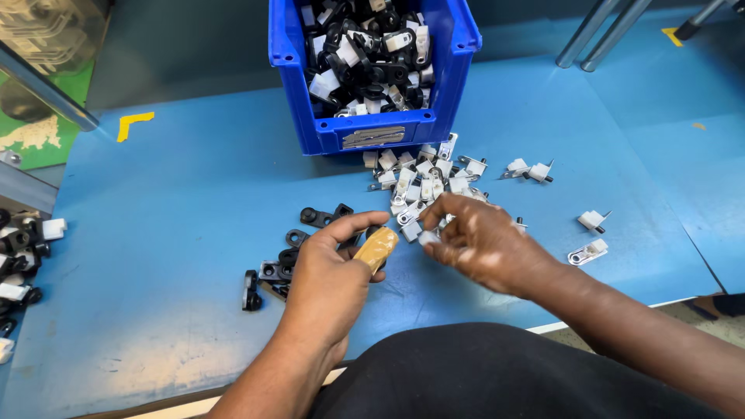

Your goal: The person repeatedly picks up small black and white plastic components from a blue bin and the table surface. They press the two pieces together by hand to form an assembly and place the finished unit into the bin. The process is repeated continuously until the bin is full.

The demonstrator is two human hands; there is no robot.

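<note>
head view: both hands are seen low over a blue counter [178, 194], close together near the middle. the left hand [330, 283] is curled, and its index finger is wrapped in tan tape [377, 247]; a small dark piece seems to be pinched under that finger and thumb, though it is mostly hidden, so the grip cannot be told for sure. the right hand [481, 240] is closed on a small white part [427, 237], held between thumb and fingertips just beside the taped finger, the two nearly touching. directly behind the right hand, a loose heap of white-and-metal clips [419, 180] is spread on the counter, with its near edge reached by the fingers. to the left of the left hand, several black ring-shaped pieces [291, 247] are scattered, the nearest just beside the knuckles. a blue bin [372, 132] filled with mixed black and white parts is set beyond the heap. a few stray clips [590, 237] are lying well apart to the right. more black and white parts [23, 248] are piled at the far left edge.
</note>
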